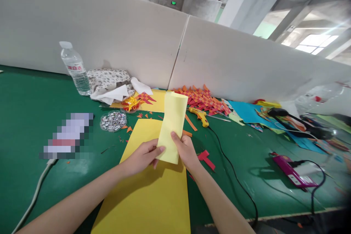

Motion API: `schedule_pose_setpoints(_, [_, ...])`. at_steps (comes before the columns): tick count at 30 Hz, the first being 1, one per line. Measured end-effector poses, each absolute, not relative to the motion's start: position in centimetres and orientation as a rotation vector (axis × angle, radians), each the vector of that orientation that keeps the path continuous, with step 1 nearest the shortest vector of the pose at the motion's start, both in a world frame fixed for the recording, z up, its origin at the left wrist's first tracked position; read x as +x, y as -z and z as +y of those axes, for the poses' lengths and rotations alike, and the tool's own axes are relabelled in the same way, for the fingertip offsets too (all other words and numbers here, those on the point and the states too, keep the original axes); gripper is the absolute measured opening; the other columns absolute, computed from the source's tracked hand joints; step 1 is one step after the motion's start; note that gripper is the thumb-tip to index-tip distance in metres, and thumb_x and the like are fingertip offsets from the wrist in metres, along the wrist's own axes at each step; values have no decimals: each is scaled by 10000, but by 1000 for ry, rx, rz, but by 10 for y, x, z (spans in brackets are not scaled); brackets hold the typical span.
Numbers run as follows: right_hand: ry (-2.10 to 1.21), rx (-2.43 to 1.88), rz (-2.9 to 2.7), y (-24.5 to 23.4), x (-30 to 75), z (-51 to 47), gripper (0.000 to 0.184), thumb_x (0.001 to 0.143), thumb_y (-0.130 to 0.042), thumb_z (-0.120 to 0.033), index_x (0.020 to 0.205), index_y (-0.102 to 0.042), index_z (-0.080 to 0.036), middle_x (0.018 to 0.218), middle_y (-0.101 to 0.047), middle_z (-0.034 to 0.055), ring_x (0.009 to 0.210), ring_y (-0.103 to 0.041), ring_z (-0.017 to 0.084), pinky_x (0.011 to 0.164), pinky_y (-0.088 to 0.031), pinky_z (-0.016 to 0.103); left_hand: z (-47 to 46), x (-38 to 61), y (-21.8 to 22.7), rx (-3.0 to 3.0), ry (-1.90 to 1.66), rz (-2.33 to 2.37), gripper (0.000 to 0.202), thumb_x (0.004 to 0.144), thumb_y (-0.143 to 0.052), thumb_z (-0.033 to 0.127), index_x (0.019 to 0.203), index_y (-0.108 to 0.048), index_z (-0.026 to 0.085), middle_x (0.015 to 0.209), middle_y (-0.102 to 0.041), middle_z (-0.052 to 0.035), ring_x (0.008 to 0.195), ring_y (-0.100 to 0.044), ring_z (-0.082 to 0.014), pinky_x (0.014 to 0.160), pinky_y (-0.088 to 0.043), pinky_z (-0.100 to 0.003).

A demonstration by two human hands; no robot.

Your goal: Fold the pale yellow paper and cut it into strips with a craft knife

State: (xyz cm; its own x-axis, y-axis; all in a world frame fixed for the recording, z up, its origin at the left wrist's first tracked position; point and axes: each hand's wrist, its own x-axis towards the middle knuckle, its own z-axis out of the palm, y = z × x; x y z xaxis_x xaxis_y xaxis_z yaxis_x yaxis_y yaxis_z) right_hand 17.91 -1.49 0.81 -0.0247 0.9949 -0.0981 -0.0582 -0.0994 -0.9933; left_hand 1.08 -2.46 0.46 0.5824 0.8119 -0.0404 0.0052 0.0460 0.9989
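Both my hands hold up a pale yellow strip of paper (172, 124), folded over at the top. My left hand (144, 157) pinches its lower left edge, and my right hand (186, 150) grips its lower right edge with the thumb on the front. Under them a large darker yellow sheet (148, 197) lies flat on the green table (27, 117), reaching toward the near edge.
A water bottle (75, 67) and a crumpled cloth (108, 80) stand at the back left by the white partition. A dish of googly eyes (113, 120), a pile of woven red-orange paper fish (205, 100), a yellow glue gun (200, 115) with black cable, blue paper (246, 111) and a pink device (292, 170) lie around.
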Motion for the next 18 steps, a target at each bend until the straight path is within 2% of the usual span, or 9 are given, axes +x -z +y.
schedule_pose_setpoints(7, [-1361, -1198, -1198, -9, 178, -19, 410, 718, -672, -521, 890, -667, -149, 661, -692, 47, 632, -663, 231, 507, -488, 291, -28, 10, -6, 1290, -788, 809, 364, 856, -483, 495, 971, -624, 180, 683, -539, 9, 512, -464, -97, 487, -372, -220])
schedule_pose_setpoints(12, [-1464, -1147, -1273, -9, 175, -21, 389, 730, -660, -526, 855, -678, -158, 678, -675, 32, 614, -638, 192, 557, -486, 291, -27, 10, -3, 1299, -903, 873, 399, 875, -441, 514, 999, -605, 173, 709, -562, -7, 589, -475, -128, 517, -365, -227])
schedule_pose_setpoints(15, [-1412, -1163, -1278, -10, 176, -21, 442, 743, -599, -602, 721, -655, -164, 571, -607, 11, 528, -566, 159, 507, -440, 277, -27, 9, -4, 1392, -925, 917, 392, 884, -427, 506, 959, -603, 163, 753, -586, -18, 657, -503, -148, 561, -384, -232])
schedule_pose_setpoints(18, [-1263, -1214, -1191, -10, 178, -20, 506, 747, -538, -661, 575, -566, -187, 457, -497, -15, 449, -472, 138, 443, -382, 269, -27, 9, -6, 1487, -910, 921, 372, 891, -421, 483, 873, -602, 158, 782, -598, -26, 717, -519, -164, 609, -396, -236])
